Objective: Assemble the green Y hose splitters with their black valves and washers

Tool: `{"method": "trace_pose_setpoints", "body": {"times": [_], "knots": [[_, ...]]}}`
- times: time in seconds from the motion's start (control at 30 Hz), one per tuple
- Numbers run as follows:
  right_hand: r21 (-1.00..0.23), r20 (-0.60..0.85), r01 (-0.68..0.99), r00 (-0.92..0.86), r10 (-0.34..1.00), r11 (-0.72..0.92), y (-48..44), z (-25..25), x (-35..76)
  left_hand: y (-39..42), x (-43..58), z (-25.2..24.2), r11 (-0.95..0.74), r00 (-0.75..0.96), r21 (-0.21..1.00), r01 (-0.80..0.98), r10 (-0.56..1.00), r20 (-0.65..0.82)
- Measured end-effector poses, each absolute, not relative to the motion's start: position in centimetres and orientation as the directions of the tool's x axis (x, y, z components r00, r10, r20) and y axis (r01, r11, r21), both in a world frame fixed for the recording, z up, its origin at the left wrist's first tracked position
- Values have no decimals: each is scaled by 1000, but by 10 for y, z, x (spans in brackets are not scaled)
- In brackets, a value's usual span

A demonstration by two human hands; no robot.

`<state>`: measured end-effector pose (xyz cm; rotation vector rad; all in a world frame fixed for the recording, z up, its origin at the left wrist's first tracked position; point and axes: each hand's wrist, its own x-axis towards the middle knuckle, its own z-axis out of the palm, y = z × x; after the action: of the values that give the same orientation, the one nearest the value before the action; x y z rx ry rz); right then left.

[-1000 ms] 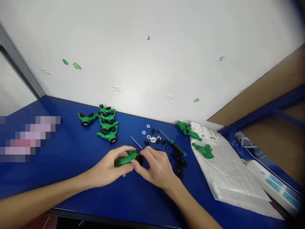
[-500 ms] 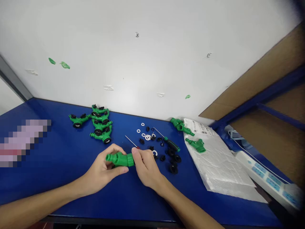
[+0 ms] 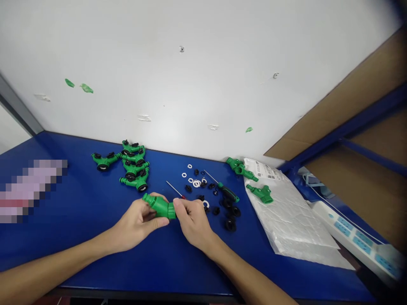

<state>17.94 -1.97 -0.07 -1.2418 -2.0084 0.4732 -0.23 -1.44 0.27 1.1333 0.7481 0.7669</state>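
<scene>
A green pipe fitting (image 3: 159,206) is held above the blue table, between both hands. My left hand (image 3: 141,222) grips its body, thumb along the near side. The fingers of my right hand (image 3: 192,218) close on its right end; whatever sits inside that end is hidden by them. Just beyond the hands lie a thin screwdriver (image 3: 174,189) with a red part, white rings (image 3: 196,184) and small black parts (image 3: 188,188). Larger black rings (image 3: 230,225) lie right of my right hand, near a green-and-black screwdriver (image 3: 228,192).
Several green fittings with black valves (image 3: 135,182) stand at the back left of the blue table (image 3: 152,271). Plain green fittings (image 3: 262,194) lie at the right, on and beside a white package (image 3: 294,216). A power strip (image 3: 356,239) is farther right. A white wall rises behind.
The green fitting has turned and tilted in my hands, and its side branch now points differently. Both hands have shifted slightly left and keep hold of it.
</scene>
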Motion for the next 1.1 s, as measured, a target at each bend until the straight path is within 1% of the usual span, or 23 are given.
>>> {"method": "trace_pose_setpoints", "body": {"times": [0.03, 0.07, 0.13, 0.2, 0.27, 0.37, 0.47, 0.57, 0.63, 0.73, 0.77, 0.83, 0.93, 1.0, 1.07, 1.1], "knots": [[-652, 333, 627, -269, 904, 427, -20, 1, 179, -14, -2, 3, 235, 511, 961, -148, 850, -129], [-647, 326, 634, -272, 905, 424, -19, 4, 181, -14, -1, 3, 268, 511, 949, -164, 846, -151], [-612, 388, 616, -312, 867, 496, -17, 10, 187, -13, 0, 6, 392, 547, 891, -229, 809, -215], [-573, 463, 557, -386, 798, 601, -15, 14, 195, -13, 1, 10, 495, 567, 811, -311, 782, -260], [-510, 514, 518, -456, 726, 686, -13, 16, 201, -12, 0, 12, 562, 575, 745, -358, 762, -299], [-401, 543, 521, -526, 654, 753, -13, 18, 201, -11, -2, 11, 615, 571, 688, -385, 744, -346], [-281, 533, 558, -586, 611, 781, -15, 18, 196, -12, -2, 10, 608, 567, 696, -381, 748, -344], [-143, 569, 609, -594, 568, 780, -16, 13, 190, -16, 0, 8, 550, 552, 758, -349, 775, -308], [-135, 593, 632, -565, 573, 763, -17, 7, 187, -20, 1, 7, 503, 535, 800, -328, 797, -281], [-182, 595, 661, -515, 617, 728, -18, 1, 183, -23, 3, 5, 453, 498, 832, -320, 828, -259], [-175, 599, 669, -510, 617, 722, -19, 1, 183, -24, 3, 4, 458, 493, 829, -321, 828, -266], [-116, 632, 678, -513, 581, 725, -19, 3, 182, -24, 3, 4, 510, 518, 795, -327, 801, -300], [-1, 706, 674, -522, 478, 738, -19, 9, 180, -22, 3, 4, 631, 592, 700, -335, 719, -365], [55, 745, 679, -516, 422, 732, -19, 10, 179, -22, 3, 5, 671, 621, 665, -329, 684, -383], [68, 762, 693, -500, 411, 718, -19, 6, 177, -23, 4, 5, 663, 622, 675, -325, 687, -375], [51, 764, 700, -486, 424, 712, -20, 4, 176, -24, 4, 5, 644, 616, 692, -326, 700, -361]]}}
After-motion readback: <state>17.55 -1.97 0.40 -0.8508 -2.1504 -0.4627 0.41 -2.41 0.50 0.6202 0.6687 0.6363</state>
